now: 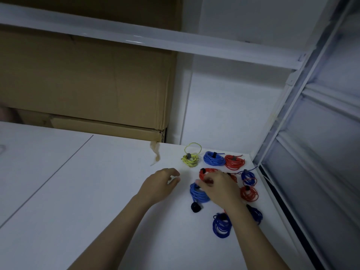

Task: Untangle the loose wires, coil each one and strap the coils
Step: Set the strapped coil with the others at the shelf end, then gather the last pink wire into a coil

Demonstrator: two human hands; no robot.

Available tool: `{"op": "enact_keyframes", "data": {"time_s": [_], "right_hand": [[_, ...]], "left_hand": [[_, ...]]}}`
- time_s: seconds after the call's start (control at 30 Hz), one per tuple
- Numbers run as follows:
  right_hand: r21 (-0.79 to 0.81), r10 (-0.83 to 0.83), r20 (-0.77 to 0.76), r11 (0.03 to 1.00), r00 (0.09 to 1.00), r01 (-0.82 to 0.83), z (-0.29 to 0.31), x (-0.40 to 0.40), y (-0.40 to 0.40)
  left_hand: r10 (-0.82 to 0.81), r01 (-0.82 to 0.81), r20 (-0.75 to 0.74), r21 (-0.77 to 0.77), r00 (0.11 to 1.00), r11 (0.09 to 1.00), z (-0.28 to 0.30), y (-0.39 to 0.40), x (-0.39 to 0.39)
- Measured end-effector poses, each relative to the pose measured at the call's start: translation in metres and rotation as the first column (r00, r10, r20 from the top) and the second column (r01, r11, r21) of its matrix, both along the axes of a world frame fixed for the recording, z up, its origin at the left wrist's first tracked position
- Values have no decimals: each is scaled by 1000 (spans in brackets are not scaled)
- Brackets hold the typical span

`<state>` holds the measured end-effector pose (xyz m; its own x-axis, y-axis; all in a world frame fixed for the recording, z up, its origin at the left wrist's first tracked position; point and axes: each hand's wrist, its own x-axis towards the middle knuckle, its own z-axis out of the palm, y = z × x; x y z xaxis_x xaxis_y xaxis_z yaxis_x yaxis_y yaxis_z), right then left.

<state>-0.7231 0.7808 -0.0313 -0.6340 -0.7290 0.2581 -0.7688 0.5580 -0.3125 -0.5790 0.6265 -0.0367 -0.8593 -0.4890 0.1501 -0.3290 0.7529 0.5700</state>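
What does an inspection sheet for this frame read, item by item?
Surface: white tabletop, seam line on its left part.
Job's things: yellow wire coil, blue wire coils and red wire coils, most with dark straps; light blue wire coil under the right hand.
Clutter: black strap roll; torn tape at the far edge.
Hands: left hand loosely curled, holding nothing; right hand, fingers on the light blue wire coil, grip unclear.
Cables: no loose tangle seen.
Surroundings: brown cardboard boxes, white metal shelf frame.
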Motion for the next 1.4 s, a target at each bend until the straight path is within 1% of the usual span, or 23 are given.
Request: {"op": "enact_keyframes", "data": {"time_s": [0.03, 0.13, 0.17, 0.27, 0.3, 0.33, 0.4, 0.47, 0.53, 0.63, 0.77, 0.83, 0.97, 1.07, 1.23, 1.33, 1.4], "right_hand": [[10, 12, 4, 1000, 1000, -12, -3, 4, 0], [111, -5, 70, 994, 998, -3, -14, 14, -1], [122, -10, 97, 993, 995, -2, -17, 15, -2], [82, -16, 222, 997, 975, -2, -16, 15, -1], [82, -19, 234, 997, 972, -1, -14, 14, 0], [82, -13, 199, 997, 980, -3, -12, 13, -2], [46, 25, 18, 999, 1000, -26, -5, 13, -10], [-29, 123, -134, 991, 983, -128, 4, 18, -29], [-56, 239, -188, 966, 953, -253, 13, 29, -58], [-35, 358, -175, 929, 917, -369, 20, 58, -114], [3, 500, -197, 860, 843, -509, 24, 119, -199], [48, 561, -212, 824, 800, -565, 24, 159, -237], [144, 649, -239, 760, 723, -634, 17, 245, -308], [146, 688, -203, 725, 697, -673, 11, 313, -362], [70, 695, -121, 718, 709, -692, 3, 414, -453], [54, 667, -65, 745, 742, -665, 1, 462, -501], [56, 672, -23, 740, 740, -670, -3, 490, -527]], "left_hand": [[8, -8, 1, 7, 1000, 1000, -1, 1, 0], [33, -33, -9, 27, 999, 999, -4, 3, 2], [41, -41, -11, 23, 999, 999, -5, 3, 4], [82, -82, -13, -6, 997, 997, -9, 3, 11], [106, -106, -14, -37, 994, 994, -10, 2, 15], [136, -137, -19, -83, 991, 987, -10, 0, 19], [204, -206, -30, -202, 978, 958, -9, -9, 30], [267, -260, -26, -329, 963, 908, -7, -24, 43], [314, -281, 14, -412, 949, 867, -2, -42, 64], [396, -316, 81, -467, 915, 826, 7, -73, 106], [557, -445, 122, -473, 821, 760, 17, -119, 183], [632, -519, 125, -462, 765, 719, 20, -141, 228], [751, -658, 108, -412, 651, 630, 23, -186, 319], [806, -718, 100, -402, 583, 569, 25, -226, 388], [834, -731, 113, -429, 540, 531, 30, -307, 492], [827, -733, 120, -406, 548, 545, 31, -354, 541], [810, -722, 160, -380, 564, 578, 29, -383, 565]]}}
